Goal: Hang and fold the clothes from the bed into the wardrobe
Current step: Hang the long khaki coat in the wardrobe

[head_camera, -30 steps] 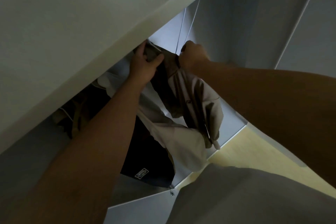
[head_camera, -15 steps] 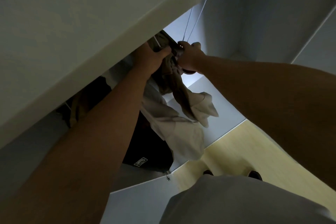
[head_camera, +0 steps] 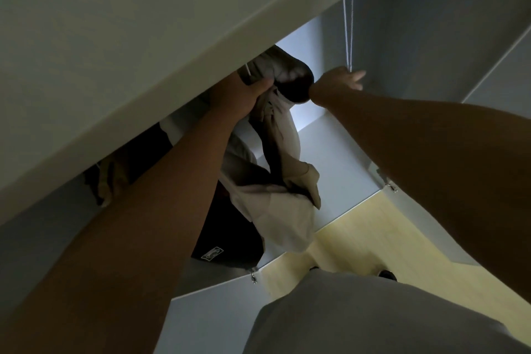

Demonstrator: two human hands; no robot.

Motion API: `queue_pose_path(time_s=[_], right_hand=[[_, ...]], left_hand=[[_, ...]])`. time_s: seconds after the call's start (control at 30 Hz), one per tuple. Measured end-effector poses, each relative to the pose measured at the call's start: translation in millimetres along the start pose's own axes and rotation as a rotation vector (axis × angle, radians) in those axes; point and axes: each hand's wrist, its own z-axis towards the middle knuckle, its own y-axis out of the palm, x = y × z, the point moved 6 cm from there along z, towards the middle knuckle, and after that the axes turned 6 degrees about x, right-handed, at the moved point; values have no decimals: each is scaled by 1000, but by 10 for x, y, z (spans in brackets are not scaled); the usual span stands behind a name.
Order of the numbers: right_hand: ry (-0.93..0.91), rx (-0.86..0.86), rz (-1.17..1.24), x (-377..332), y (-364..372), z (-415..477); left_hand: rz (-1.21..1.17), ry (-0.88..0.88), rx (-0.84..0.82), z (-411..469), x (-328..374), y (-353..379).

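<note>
Garment [head_camera: 275, 210] in wardrobe [head_camera: 402, 37], under panel [head_camera: 143, 52]; other clothes [head_camera: 109, 175] left of it.

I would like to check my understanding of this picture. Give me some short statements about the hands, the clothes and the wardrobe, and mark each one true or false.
1. The left hand grips the beige garment near its top. True.
2. The right hand grips the beige garment too. False: it is off the garment, with its fingers stretched toward the wardrobe wall.
3. A dark garment with a small pale label is inside the wardrobe, beside the beige one. True.
4. The floor is a dark grey carpet. False: it is pale yellow and smooth.
</note>
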Motion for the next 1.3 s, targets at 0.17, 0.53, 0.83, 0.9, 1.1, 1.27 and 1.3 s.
queue_pose_path(time_s=[0.17,0.53,0.83,0.9,1.1,1.27,1.3], right_hand=[[-217,-19,-161,149,-273,-36],[-755,-64,270,285,-825,-661],[-1185,-108,-35,422,-782,-1169],[-1200,-215,-191,446,-669,-1187],[-752,-534,-352,521,-403,-896],[-580,-614,-367,631,-281,-699],[-583,-628,-378,646,-253,-696]], left_hand=[[-255,-42,120,-99,52,96],[-480,-147,145,-194,221,287],[-358,-139,30,-129,135,248],[-300,-126,68,-138,126,241],[-338,-193,152,-168,15,300],[-612,-376,307,-170,-306,297],[-676,-428,312,-179,-376,321]])
